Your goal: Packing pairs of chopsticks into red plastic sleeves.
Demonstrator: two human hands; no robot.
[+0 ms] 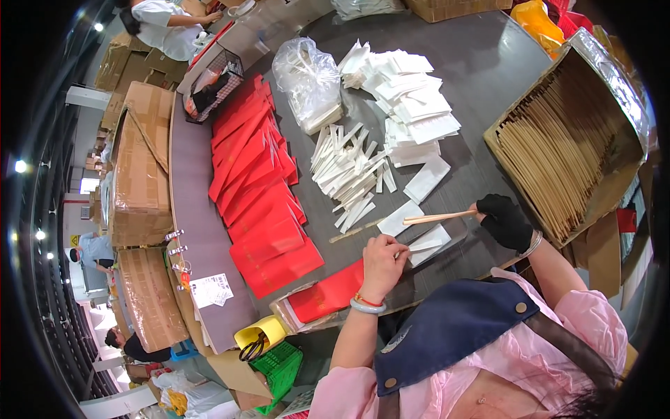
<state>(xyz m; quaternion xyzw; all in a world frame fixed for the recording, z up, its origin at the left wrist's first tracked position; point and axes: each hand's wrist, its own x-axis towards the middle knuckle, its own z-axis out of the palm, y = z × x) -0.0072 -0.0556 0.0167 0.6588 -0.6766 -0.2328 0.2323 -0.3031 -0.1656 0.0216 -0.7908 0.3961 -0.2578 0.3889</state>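
My right hand, in a black fingerless glove, grips a pair of wooden chopsticks by one end, their tips pointing left. Below the tips, my left hand is bare, thumb and fingers pinched on the end of a slim white paper strip. Beneath that strip lies a white paper sleeve; another sleeve rests just under the chopstick tips. A red envelope stack sits by my left wrist at the table's near edge.
Fanned red envelopes cover the left. Loose narrow white packets, piled white sleeves and a clear bag lie ahead. At right stands a carton of chopsticks. A yellow holder with scissors hangs near left.
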